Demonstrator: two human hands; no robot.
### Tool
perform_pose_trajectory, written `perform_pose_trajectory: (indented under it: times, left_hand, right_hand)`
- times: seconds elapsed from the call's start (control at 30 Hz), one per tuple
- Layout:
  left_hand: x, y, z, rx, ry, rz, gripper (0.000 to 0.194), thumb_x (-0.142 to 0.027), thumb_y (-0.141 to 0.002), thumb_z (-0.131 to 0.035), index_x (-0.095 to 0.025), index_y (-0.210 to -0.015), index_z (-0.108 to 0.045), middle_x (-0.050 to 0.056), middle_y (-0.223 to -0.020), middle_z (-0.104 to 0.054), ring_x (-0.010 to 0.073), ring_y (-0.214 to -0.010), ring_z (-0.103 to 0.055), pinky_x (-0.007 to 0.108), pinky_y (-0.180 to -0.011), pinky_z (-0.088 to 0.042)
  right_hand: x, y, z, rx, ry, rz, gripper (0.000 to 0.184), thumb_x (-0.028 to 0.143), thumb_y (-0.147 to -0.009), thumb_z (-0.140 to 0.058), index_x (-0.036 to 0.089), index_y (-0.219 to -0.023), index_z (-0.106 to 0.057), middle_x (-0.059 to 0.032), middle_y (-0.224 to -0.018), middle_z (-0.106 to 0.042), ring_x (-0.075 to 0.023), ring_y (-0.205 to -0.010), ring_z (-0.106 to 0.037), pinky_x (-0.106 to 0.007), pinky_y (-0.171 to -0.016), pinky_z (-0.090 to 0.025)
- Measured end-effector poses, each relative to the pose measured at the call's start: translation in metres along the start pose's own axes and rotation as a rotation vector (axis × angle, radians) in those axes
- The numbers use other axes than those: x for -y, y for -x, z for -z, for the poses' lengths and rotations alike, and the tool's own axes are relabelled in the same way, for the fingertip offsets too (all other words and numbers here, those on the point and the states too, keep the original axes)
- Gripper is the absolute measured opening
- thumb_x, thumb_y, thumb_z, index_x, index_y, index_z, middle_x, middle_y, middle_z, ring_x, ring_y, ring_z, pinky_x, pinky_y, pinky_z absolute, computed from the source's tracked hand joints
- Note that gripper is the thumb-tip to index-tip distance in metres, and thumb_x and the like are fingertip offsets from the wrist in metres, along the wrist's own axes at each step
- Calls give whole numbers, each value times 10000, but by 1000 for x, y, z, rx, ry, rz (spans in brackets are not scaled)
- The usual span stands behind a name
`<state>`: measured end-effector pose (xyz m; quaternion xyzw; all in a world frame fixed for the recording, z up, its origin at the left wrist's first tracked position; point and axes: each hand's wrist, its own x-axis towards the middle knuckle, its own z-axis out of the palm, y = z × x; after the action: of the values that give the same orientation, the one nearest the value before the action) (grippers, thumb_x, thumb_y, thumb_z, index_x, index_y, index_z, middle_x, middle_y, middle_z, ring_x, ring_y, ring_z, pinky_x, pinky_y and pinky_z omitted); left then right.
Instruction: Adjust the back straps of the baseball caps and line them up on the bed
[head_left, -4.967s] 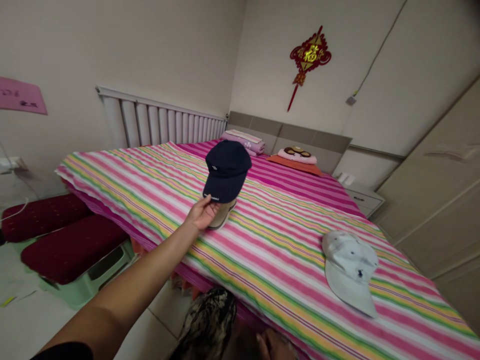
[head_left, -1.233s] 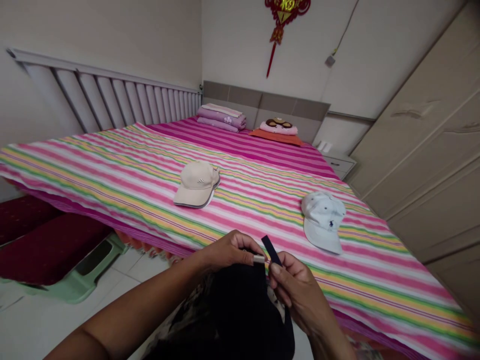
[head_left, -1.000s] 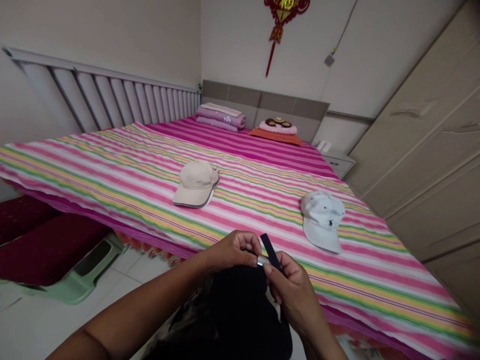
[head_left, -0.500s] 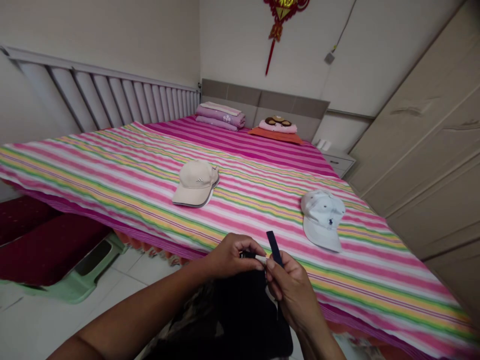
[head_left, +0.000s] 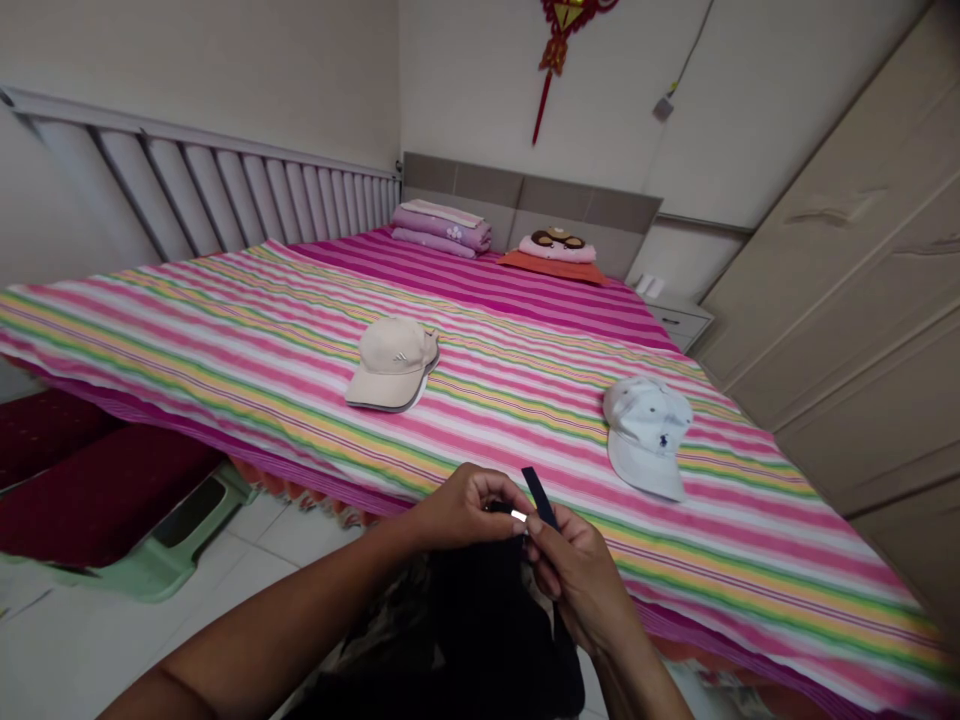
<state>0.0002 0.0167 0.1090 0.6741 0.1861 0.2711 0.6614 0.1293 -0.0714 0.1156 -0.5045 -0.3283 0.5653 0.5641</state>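
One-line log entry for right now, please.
left hand: on metal buckle | right hand: pinching dark strap | beige cap, white cap: on striped bed cover

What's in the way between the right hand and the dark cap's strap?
Nothing that I can see. The right hand is already holding the strap, and the left hand holds the dark cap by the shiny buckle. Fingers hide part of that spot, though.
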Motion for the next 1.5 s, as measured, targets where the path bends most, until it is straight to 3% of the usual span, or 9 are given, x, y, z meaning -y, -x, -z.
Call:
perform_pose_trajectory:
  times: [0.17, 0.27, 0.4, 0.47, 0.6, 0.77, 1.07, 1.23, 1.5]
  left_hand:
    - [1, 2, 0, 41, -18, -42, 330, -196, -578, -704, -121, -880, -597, 58, -846, -629, 154, -800, -573, 243, -713, -430]
    - [3, 4, 0, -14, -174, -120, 289, -244, -619, -683, -123, -866, -597, 54, -807, -625, 148, -763, -570, 233, -685, -426]
    - [6, 6, -1, -81, -341, -255, 241, -261, -662, -652, -128, -860, -617, 55, -784, -630, 141, -739, -568, 230, -681, -413]
    - [8, 6, -2, -101, -194, -216, 240, -254, -660, -657, -130, -861, -615, 54, -787, -634, 135, -731, -570, 231, -676, -415]
    - [8, 5, -5, -166, 333, -22, 231, -229, -613, -706, -129, -797, -608, 40, -761, -645, 118, -694, -585, 235, -674, -420]
    - [8, 1, -7, -172, 674, 18, 196, -198, -604, -709, -120, -763, -627, 38, -706, -643, 128, -680, -597, 255, -703, -424]
    - [14, 2, -6, -200, 673, 13, 193, -139, -615, -691, -119, -793, -620, 32, -699, -638, 120, -657, -599, 227, -663, -422]
    - [15, 3, -6, -195, 704, 46, 239, -130, -583, -720, -123, -799, -618, 34, -692, -653, 114, -641, -609, 216, -653, -430]
    - [23, 3, -3, -147, 765, 61, 216, -165, -608, -714, -113, -805, -642, 49, -703, -660, 121, -670, -621, 196, -661, -430]
  right_hand:
    - [0, 1, 2, 64, -115, -60, 266, 351, -712, -624, 148, -626, -474, 95, -392, -395, 9, -284, -207, -161, -330, -134]
    - [-1, 1, 4, 97, -187, -101, 270, 332, -710, -627, 154, -599, -457, 111, -350, -328, 1, -291, -174, -162, -328, -129]
    - [-2, -1, 2, 64, -193, -95, 261, 344, -707, -634, 159, -628, -467, 103, -376, -364, -3, -288, -183, -165, -322, -138]
    - [-2, 0, 0, 51, -171, -61, 254, 365, -720, -618, 159, -655, -484, 86, -424, -424, -1, -286, -203, -168, -323, -149]
    - [0, 2, -2, -18, -137, 54, 270, 425, -781, -526, 160, -726, -526, 55, -502, -504, -1, -303, -279, -166, -350, -186]
    - [7, 7, 0, 3, -111, 37, 242, 366, -741, -592, 139, -670, -550, 66, -422, -442, -5, -307, -308, -161, -366, -212]
    - [7, 0, 4, 109, -277, -117, 179, 276, -722, -597, 172, -636, -479, 89, -435, -395, 0, -286, -205, -170, -327, -134]
    - [3, -2, 7, 96, -283, -131, 220, 299, -724, -606, 178, -629, -449, 103, -421, -374, 9, -283, -162, -163, -320, -103]
    - [5, -2, 6, 30, -247, -105, 226, 279, -670, -617, 181, -600, -425, 97, -404, -389, -8, -282, -234, -174, -336, -150]
